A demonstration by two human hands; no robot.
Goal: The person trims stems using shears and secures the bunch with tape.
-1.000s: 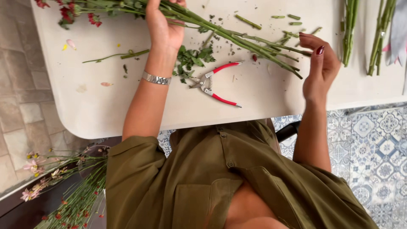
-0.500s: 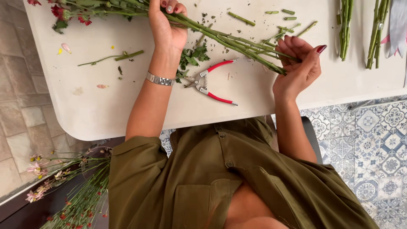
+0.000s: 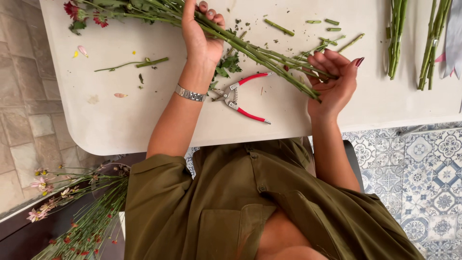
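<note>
A: Hands, entry one?
B: Left hand (image 3: 201,36) is closed around a bunch of green flower stems (image 3: 250,50); the cut ends are cradled by the half-open right hand (image 3: 332,82).
A: Surroundings?
B: Red-handled metal pliers (image 3: 240,96) are laid just beside, on a smooth white round-cornered table (image 3: 120,120) strewn with clippings. Patterned floor tiles (image 3: 414,163) are seen below.

Our right hand (image 3: 332,82) has lifted off the table (image 3: 144,120), palm up, now cupping the stem ends (image 3: 308,77).
</note>
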